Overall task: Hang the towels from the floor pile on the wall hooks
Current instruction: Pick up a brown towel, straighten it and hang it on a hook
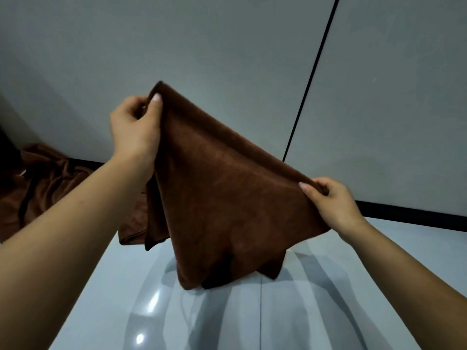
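Right now the left hand [136, 127] and right hand [331, 200] each pinch a top corner of the brown towel [222, 198] up by the wall [227, 46], so loose fingers could drop it back on the floor [353, 299]

Just one head-worn wide-angle cam, looking forward and down, tilted a bit, pretty close to the wall [227, 46] and glossy floor [316, 311].

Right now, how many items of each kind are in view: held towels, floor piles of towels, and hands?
Held brown towel: 1
Pile of brown towels on the floor: 1, individual towels not countable
Hands: 2, left hand and right hand
Total: 4
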